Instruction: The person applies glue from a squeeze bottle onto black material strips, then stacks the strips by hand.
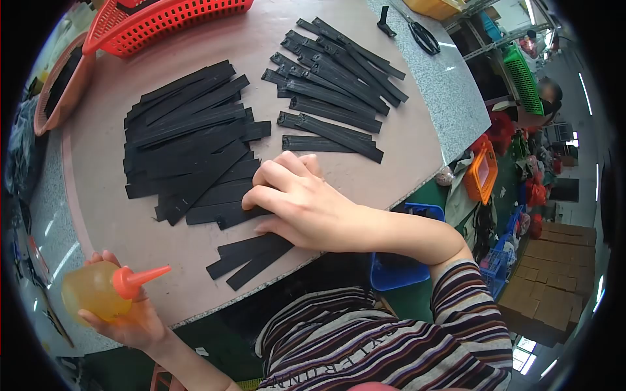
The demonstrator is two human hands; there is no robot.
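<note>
My left hand (134, 319) is wrapped around a squeeze bottle (94, 293) of yellowish liquid, at the table's lower left. Its orange nozzle (147, 276) points right and slightly up. Over the right edge of a large pile of flat black strips (195, 143), my right hand (290, 199) is curled, with finger and thumb closed around the end of a black strip (238, 212). The palm hides part of that strip. Just below this hand lie a few loose black strips (251, 257). Farther back is a fanned group of black strips (339, 75) with shiny marks near their left ends.
A red basket (163, 29) and a pink basket (59, 111) holding black pieces stand at the back left. Black-handled scissors (424, 38) lie at the far right of the table (411, 150). A blue bin (394, 270) is below the near edge. Another person sits far right.
</note>
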